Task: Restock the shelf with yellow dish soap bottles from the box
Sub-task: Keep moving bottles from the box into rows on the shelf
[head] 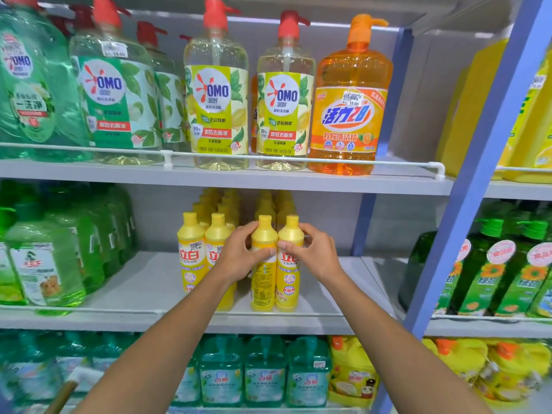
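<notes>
Several yellow dish soap bottles stand in rows on the middle shelf (143, 282). At the front right of them, my left hand (239, 255) grips the shoulder of one yellow bottle (263, 282), which shows its back label. My right hand (313, 249) grips the neighbouring yellow bottle (289, 282), whose front label faces out. Both bottles stand upright on the shelf, side by side and touching. Two more front bottles (191, 252) stand to the left. The box is out of view.
Large green jugs (44, 264) fill the shelf's left. Pump bottles (218, 94) and an orange bottle (349, 109) stand on the shelf above. Teal bottles (263, 375) sit below. A blue upright post (466, 186) bounds the right side, with green bottles (490, 270) beyond.
</notes>
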### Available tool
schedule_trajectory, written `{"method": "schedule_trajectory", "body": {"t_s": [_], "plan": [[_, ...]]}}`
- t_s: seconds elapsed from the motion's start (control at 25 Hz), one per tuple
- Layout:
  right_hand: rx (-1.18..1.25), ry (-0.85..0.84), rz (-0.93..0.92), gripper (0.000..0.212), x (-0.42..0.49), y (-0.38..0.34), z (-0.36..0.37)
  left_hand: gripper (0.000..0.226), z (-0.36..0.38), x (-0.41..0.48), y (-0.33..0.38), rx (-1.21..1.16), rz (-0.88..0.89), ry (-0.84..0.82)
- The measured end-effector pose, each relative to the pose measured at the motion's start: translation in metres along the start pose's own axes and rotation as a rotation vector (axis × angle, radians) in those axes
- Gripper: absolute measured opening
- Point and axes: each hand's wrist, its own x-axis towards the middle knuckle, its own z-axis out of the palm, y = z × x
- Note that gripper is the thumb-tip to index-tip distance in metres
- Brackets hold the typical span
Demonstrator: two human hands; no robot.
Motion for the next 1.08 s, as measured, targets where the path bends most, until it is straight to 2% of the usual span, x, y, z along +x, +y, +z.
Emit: {"method": "schedule_trajectory", "body": {"t_s": [0.16, 0.36, 0.6, 0.72, 0.8, 1.0, 1.08], "plan": [[0.093, 0.058, 0.022, 0.06, -0.011, 0.006, 0.007, 0.067, 0.009, -0.01, -0.001, -0.055, 0.004, 0.007], [0.124, -0.033, 0.123, 0.06, -0.03, 0.034, 0.016, 0.063, 0.011, -0.027, -0.037, -0.12, -0.094, -0.156], [0.176, -0.006, 0.15, 0.063, -0.037, 0.049, 0.026, 0.061, 0.032, -0.028, -0.043, -0.081, -0.101, 0.072], [0.187, -0.006, 0.152, 0.063, -0.038, 0.05, 0.027, 0.058, 0.041, -0.025, -0.045, -0.012, -0.127, 0.12], [0.177, -0.012, 0.139, 0.063, -0.038, 0.05, 0.027, 0.058, 0.044, -0.027, -0.042, 0.001, -0.138, 0.093], [0.177, -0.013, 0.155, 0.063, -0.036, 0.051, 0.028, 0.063, 0.038, -0.038, -0.048, -0.145, -0.129, -0.037], [0.184, -0.011, 0.161, 0.062, -0.036, 0.052, 0.028, 0.059, 0.036, -0.042, -0.051, -0.117, -0.125, -0.037]]}}
